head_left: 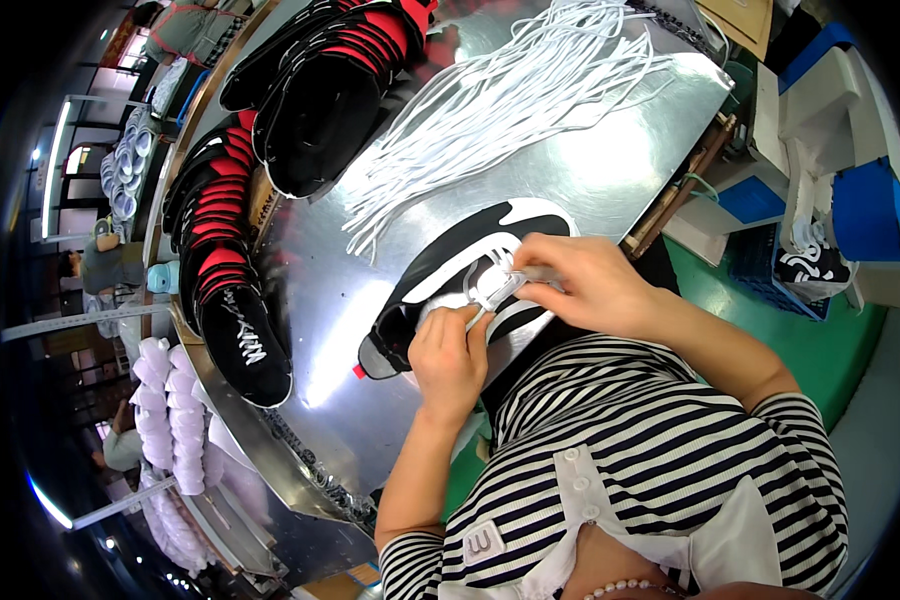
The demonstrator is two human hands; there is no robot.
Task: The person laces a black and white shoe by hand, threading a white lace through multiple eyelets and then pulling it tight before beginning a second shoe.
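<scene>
A black and white shoe upper [440,262] lies on the metal table in front of me, its heel end with a small red tab toward the left. White shoelace [497,288] runs across its throat. My left hand [448,362] is closed, thumb and fingers pinching the upper at the near side of the throat. Just to the right, my right hand [588,287] is closed too, its thumb and fingertips pinching the lace over the eyelets. The fingers partly hide the lace's path and its tip.
Beyond the upper lies a long bundle of white shoelaces [510,95]. Nested black and red shoe uppers [220,220] line the table's left side, with another stack [335,100] behind. At the right, a blue crate [780,275] and grey-and-blue bins [820,120] stand beside the table [650,165].
</scene>
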